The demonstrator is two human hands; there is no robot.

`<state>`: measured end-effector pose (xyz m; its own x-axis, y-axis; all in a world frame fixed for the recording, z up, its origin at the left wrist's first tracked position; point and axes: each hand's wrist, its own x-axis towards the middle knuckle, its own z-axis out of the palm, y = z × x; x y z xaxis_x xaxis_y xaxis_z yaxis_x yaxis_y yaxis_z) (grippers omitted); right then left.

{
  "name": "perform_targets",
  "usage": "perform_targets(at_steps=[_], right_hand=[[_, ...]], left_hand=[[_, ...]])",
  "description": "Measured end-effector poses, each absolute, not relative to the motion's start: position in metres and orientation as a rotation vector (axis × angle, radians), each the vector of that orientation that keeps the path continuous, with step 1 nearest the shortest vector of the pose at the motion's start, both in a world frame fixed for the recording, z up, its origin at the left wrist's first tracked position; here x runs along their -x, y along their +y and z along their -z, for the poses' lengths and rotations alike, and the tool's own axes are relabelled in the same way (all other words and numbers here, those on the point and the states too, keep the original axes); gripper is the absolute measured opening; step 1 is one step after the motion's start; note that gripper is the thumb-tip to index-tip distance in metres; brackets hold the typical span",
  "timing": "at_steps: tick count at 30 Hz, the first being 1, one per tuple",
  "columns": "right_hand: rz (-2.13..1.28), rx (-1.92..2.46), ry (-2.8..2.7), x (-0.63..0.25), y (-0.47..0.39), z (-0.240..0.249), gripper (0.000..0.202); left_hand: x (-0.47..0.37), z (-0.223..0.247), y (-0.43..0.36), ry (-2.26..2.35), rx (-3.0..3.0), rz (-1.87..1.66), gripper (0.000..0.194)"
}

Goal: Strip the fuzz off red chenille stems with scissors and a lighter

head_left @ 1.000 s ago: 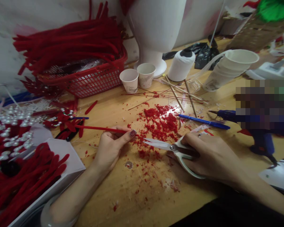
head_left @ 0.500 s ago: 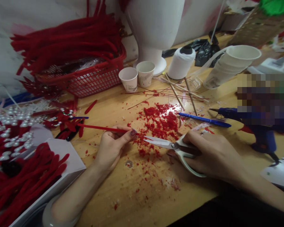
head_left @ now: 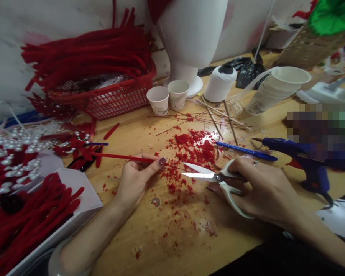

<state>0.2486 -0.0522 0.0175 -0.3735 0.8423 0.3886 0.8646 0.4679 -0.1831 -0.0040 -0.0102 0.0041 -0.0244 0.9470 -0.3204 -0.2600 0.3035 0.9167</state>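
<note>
Between thumb and fingers, my left hand (head_left: 138, 178) pinches a red chenille stem (head_left: 117, 156), which points left across the table. A thin, bare-looking end sticks out to the right of my thumb. My right hand (head_left: 266, 191) is closed around the pale handles of a pair of scissors (head_left: 218, 178). Their blades are parted and point left at the thin end; whether they touch it, I cannot tell. Below and behind the blades, a scatter of red fluff clippings (head_left: 195, 147) covers the wood.
At the left stand a red basket (head_left: 117, 97) of red chenille stems and a white box (head_left: 83, 191) with more. Paper cups (head_left: 158, 100), a thread cone (head_left: 220, 85) and a white mannequin stand (head_left: 189, 42) are behind. A blue pen (head_left: 247, 150) and glue gun (head_left: 299, 153) lie right.
The scissors have moved a little right, and their blades are spread wider. Red fluff that showed at the blade tips is gone from the stem's end. My left hand stays nearly still.
</note>
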Motion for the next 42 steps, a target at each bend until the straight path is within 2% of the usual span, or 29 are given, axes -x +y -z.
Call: perform_targets(at_steps=[8,17,29,42], right_hand=[[0.272,1.396,-2.422,-0.245,-0.053,-0.017,0.029],[0.354,1.306,-2.435,-0.238,-0.051,-0.020,0.027],[0.375,1.264,-2.469,-0.238,-0.049,-0.020,0.021],[0.326,1.295,-2.427,-0.238,-0.051,-0.016,0.028]], left_hand=[[0.007,0.002,-0.014,1.191,-0.921,-1.114,0.020],[0.005,0.001,-0.013,1.214,-0.995,-1.062,0.026],[0.006,-0.001,-0.013,1.234,-1.054,-1.028,0.021],[0.006,-0.002,-0.012,1.235,-1.013,-1.017,0.020]])
